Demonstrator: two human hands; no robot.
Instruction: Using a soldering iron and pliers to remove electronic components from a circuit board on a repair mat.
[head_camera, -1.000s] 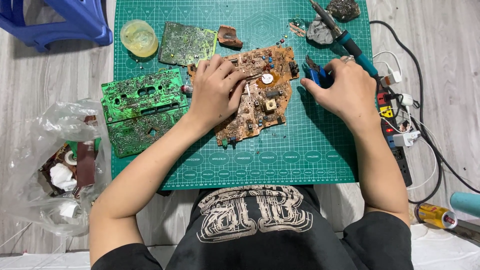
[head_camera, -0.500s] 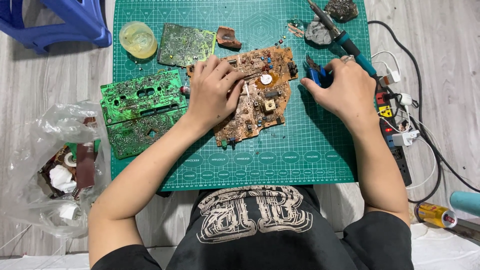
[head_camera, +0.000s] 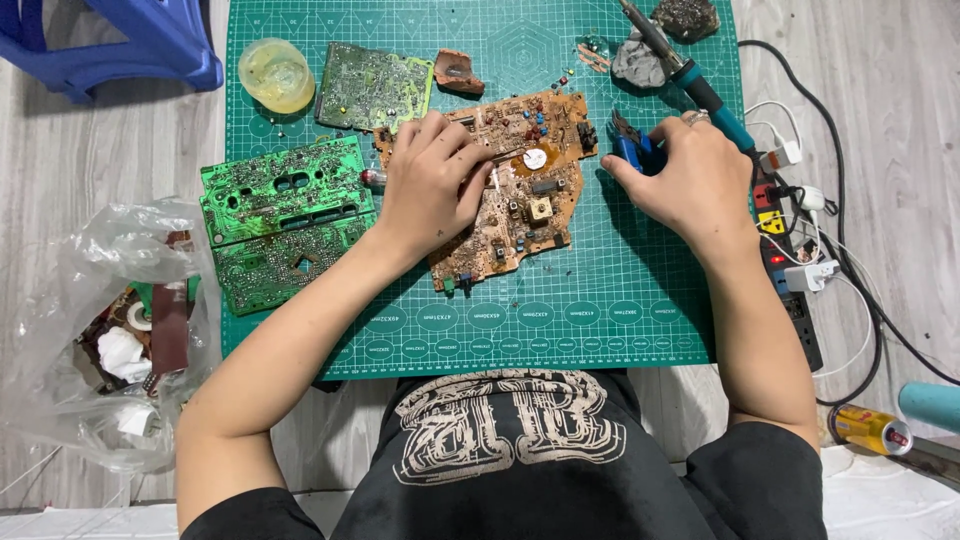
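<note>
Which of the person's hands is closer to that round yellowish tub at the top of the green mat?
Left. The left hand rests on the brown circuit board, a little right of and below the yellowish tub. The right hand is far across the mat, by the blue-handled cutters.

3 green circuit boards (head_camera: 285, 190), 1 brown circuit board (head_camera: 525, 200), 1 soldering iron (head_camera: 690, 75)

Our left hand (head_camera: 432, 178) presses the brown board (head_camera: 510, 190) (on the green mat (head_camera: 600, 300)); our right hand (head_camera: 690, 185) grips blue pliers (head_camera: 632, 148).
</note>
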